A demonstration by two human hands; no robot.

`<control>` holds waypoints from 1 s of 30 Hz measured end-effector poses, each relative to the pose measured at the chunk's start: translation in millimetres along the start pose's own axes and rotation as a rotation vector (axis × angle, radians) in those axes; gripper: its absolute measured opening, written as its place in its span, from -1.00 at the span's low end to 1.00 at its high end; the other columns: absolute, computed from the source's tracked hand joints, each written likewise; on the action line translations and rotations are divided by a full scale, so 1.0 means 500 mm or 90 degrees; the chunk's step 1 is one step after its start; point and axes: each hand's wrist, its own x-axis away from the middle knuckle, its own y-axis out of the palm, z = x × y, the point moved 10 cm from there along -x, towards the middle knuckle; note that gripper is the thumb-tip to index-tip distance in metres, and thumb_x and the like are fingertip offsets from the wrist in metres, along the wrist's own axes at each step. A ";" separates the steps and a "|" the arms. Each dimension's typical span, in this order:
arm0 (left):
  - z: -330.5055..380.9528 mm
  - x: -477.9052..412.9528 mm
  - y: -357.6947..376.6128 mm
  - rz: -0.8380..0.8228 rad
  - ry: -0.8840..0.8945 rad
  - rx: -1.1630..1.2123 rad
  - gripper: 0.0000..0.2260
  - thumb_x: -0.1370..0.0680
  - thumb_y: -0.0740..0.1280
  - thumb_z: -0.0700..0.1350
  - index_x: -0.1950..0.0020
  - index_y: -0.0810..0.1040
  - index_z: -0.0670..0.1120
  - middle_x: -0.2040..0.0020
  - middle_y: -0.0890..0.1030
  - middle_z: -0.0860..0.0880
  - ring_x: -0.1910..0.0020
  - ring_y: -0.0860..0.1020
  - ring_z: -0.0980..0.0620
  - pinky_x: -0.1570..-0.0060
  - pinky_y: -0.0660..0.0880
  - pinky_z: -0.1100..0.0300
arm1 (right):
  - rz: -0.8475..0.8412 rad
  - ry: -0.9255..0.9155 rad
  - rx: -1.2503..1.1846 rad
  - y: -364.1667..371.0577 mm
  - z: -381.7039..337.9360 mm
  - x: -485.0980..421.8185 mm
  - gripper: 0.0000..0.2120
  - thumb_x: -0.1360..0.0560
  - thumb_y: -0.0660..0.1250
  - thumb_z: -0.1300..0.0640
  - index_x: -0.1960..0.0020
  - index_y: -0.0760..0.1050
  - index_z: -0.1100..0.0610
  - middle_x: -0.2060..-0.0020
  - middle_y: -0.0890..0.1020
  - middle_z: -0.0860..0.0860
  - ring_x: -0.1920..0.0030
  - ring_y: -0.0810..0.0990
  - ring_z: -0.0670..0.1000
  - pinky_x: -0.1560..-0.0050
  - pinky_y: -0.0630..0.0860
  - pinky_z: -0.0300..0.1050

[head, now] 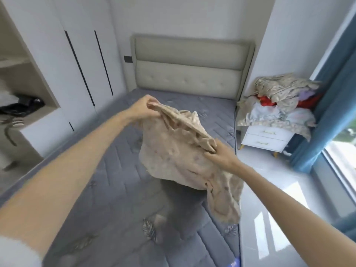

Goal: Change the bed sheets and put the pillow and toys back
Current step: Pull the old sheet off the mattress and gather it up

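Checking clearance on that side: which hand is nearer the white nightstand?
Right. The right hand, gripping the beige sheet, is by the mattress edge next to the nightstand; the left hand grips it farther, nearer the middle.

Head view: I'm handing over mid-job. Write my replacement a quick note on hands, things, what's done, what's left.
Left hand pinches one end of the beige sheet; right hand grips the other end.
The sheet hangs bunched over the bare grey mattress. A pile of fabrics sits on the white nightstand.
Done: bed stripped.
Left: spread and fit the sheet, return pillow and toys; neither clearly visible.
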 end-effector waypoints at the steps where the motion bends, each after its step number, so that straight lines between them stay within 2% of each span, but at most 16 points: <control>1: 0.029 0.005 -0.017 -0.018 0.050 -0.105 -0.49 -0.35 0.49 -0.22 -0.26 0.42 -0.08 -0.07 0.45 -0.06 -0.10 0.46 -0.05 0.08 0.44 0.35 | -0.034 -0.017 0.010 0.013 -0.020 0.002 -0.56 -0.27 0.36 -0.12 -0.05 0.44 0.09 0.10 0.58 0.05 0.08 0.57 0.06 0.08 0.50 0.03; 3: 0.058 0.025 -0.029 0.016 0.144 -0.381 -0.36 -0.26 0.56 -0.10 -0.29 0.41 0.04 -0.08 0.43 -0.11 -0.09 0.43 -0.10 -0.06 0.44 0.09 | -0.071 -0.011 0.120 0.037 -0.032 0.005 -0.55 -0.24 0.43 -0.11 -0.03 0.51 0.12 0.10 0.61 0.08 0.08 0.59 0.10 0.09 0.55 0.08; 4: 0.055 0.040 -0.029 0.053 0.166 -0.451 -0.43 -0.28 0.53 -0.09 -0.26 0.45 0.05 -0.08 0.47 -0.12 -0.09 0.45 -0.13 -0.06 0.46 0.03 | -0.067 0.020 0.193 0.043 -0.022 0.008 -0.61 -0.29 0.42 -0.05 -0.01 0.52 0.16 0.11 0.63 0.10 0.08 0.60 0.13 0.15 0.55 0.05; 6: 0.026 0.080 -0.028 0.115 0.155 -0.449 -0.70 -0.37 0.37 -0.19 -0.08 0.54 0.01 -0.03 0.56 -0.07 -0.05 0.53 -0.15 0.07 0.52 0.05 | -0.007 0.089 0.275 0.038 0.004 0.021 -0.79 -0.41 0.28 0.12 0.04 0.50 0.25 0.14 0.61 0.13 0.12 0.58 0.18 0.33 0.42 -0.05; 8: -0.016 0.120 -0.004 0.135 0.163 -0.488 -0.73 -0.38 0.25 -0.23 -0.02 0.56 -0.01 -0.03 0.59 0.01 -0.02 0.57 -0.11 0.14 0.52 0.12 | 0.053 0.128 0.252 0.034 0.019 0.043 -0.84 -0.44 0.17 0.21 0.07 0.48 0.23 0.17 0.59 0.12 0.21 0.52 0.16 0.35 0.34 -0.12; 10: -0.064 0.155 0.038 0.096 0.165 -0.517 -0.69 -0.39 0.24 -0.21 -0.07 0.57 0.02 -0.08 0.59 0.06 -0.05 0.56 -0.06 0.16 0.45 0.18 | 0.099 0.141 0.213 0.033 0.026 0.066 -0.82 -0.44 0.12 0.23 0.05 0.47 0.17 0.19 0.57 0.08 0.20 0.50 0.15 0.31 0.35 -0.11; 12: -0.112 0.181 0.096 0.011 0.124 -0.520 -0.68 -0.41 0.25 -0.21 -0.13 0.54 -0.02 -0.11 0.55 -0.01 -0.10 0.51 -0.10 0.17 0.41 0.14 | 0.110 0.172 0.202 0.035 0.048 0.089 -0.81 -0.47 0.10 0.19 0.00 0.46 0.13 0.13 0.57 0.09 0.12 0.53 0.17 0.23 0.35 -0.09; 14: -0.156 0.206 0.157 -0.084 0.070 -0.523 -0.73 -0.46 0.24 -0.21 -0.13 0.51 -0.05 -0.10 0.50 -0.10 -0.11 0.48 -0.16 0.15 0.40 0.08 | 0.066 0.203 0.228 0.050 0.081 0.110 -0.79 -0.49 0.11 0.16 -0.04 0.47 0.12 0.03 0.58 0.11 0.06 0.54 0.18 0.18 0.35 -0.10; 16: -0.190 0.237 0.211 -0.149 0.036 -0.517 -0.81 -0.48 0.22 -0.20 -0.07 0.49 -0.08 -0.06 0.55 -0.13 -0.09 0.51 -0.19 0.09 0.40 0.06 | 0.012 0.215 0.264 0.069 0.114 0.137 -0.77 -0.49 0.11 0.16 -0.07 0.47 0.10 0.00 0.58 0.10 0.09 0.52 0.16 0.19 0.35 -0.10; 18: -0.220 0.261 0.254 -0.189 0.025 -0.546 -0.85 -0.48 0.22 -0.18 -0.04 0.46 -0.09 -0.04 0.59 -0.12 -0.09 0.54 -0.17 0.03 0.40 0.05 | -0.014 0.228 0.274 0.079 0.145 0.164 -0.77 -0.49 0.11 0.17 -0.07 0.46 0.07 0.02 0.59 0.09 0.14 0.49 0.14 0.20 0.37 -0.10; 21: -0.259 0.288 0.295 -0.235 -0.008 -0.610 -0.88 -0.47 0.23 -0.21 0.02 0.46 -0.07 -0.01 0.59 -0.08 -0.08 0.55 -0.13 0.03 0.38 0.05 | -0.018 0.246 0.256 0.078 0.187 0.199 -0.74 -0.47 0.08 0.19 -0.07 0.44 -0.02 0.10 0.56 0.03 0.19 0.45 0.11 0.21 0.39 -0.09; 24: -0.281 0.297 0.302 -0.199 -0.029 -0.577 -0.93 -0.46 0.24 -0.19 0.12 0.49 -0.06 0.03 0.54 -0.07 -0.04 0.52 -0.10 0.08 0.42 0.05 | -0.025 0.232 0.230 0.086 0.209 0.222 -0.71 -0.47 0.07 0.19 -0.06 0.45 -0.08 0.18 0.52 -0.01 0.23 0.44 0.10 0.26 0.35 -0.10; 26: -0.297 0.294 0.312 -0.193 -0.047 -0.462 -0.95 -0.45 0.24 -0.15 0.20 0.44 -0.09 0.07 0.45 -0.09 0.00 0.47 -0.10 0.16 0.42 0.09 | -0.030 0.224 0.224 0.090 0.218 0.231 -0.71 -0.45 0.09 0.19 -0.06 0.46 -0.08 0.26 0.47 -0.04 0.25 0.44 0.11 0.30 0.32 -0.11; 30: -0.324 0.293 0.339 -0.250 -0.088 -0.304 -0.90 -0.45 0.25 -0.19 0.22 0.33 -0.12 0.19 0.51 -0.13 0.19 0.45 -0.07 0.25 0.27 0.13 | -0.045 0.239 0.201 0.097 0.248 0.255 -0.85 -0.39 0.18 0.21 0.07 0.46 0.07 0.31 0.48 -0.04 0.25 0.49 0.11 0.31 0.43 -0.09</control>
